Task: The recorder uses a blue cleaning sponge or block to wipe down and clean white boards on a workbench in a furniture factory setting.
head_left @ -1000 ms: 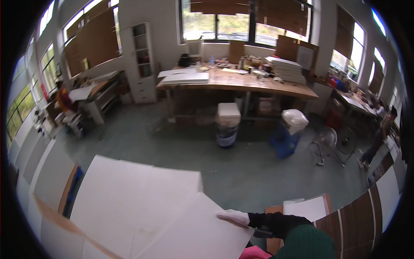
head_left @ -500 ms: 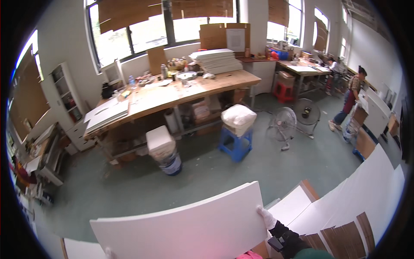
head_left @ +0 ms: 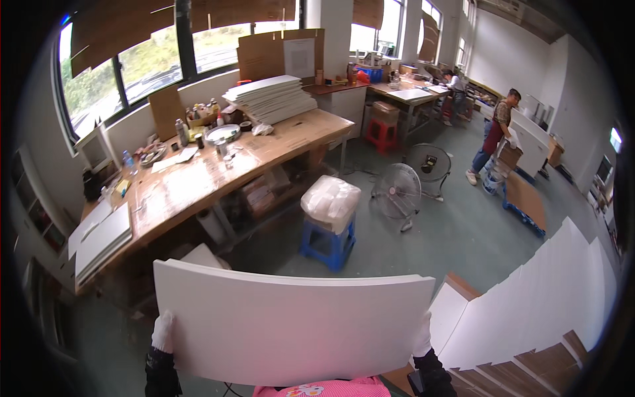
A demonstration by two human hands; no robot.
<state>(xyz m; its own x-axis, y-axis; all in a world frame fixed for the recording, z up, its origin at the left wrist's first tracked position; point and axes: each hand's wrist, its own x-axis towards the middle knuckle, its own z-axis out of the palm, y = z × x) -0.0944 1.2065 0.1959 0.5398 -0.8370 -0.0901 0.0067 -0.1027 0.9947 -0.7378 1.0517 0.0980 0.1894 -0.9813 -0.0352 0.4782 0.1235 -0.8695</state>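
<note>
Upright in front of me is a wide white board (head_left: 291, 324), roughly level, its top edge bowed by the lens. My left hand (head_left: 163, 332), in a white glove, grips the board's left edge. At the opposite edge my right hand (head_left: 422, 336), gloved the same way, is closed on it too; its fingers are partly hidden behind the board. A pink apron with a flower pattern (head_left: 317, 389) shows below the board's lower edge.
Large white sheets (head_left: 522, 298) lean at right above brown-edged boards (head_left: 529, 370). Ahead are a covered bundle (head_left: 331, 202) on a blue stool (head_left: 329, 245) and two floor fans (head_left: 397, 192). A wooden workbench (head_left: 192, 192) carries stacked white panels (head_left: 274, 99). A co-worker (head_left: 496, 135) stands farther right.
My view has swung to the right. The board, earlier tilted with its right end higher, is now nearly level. My left hand and forearm have come more fully into view.
</note>
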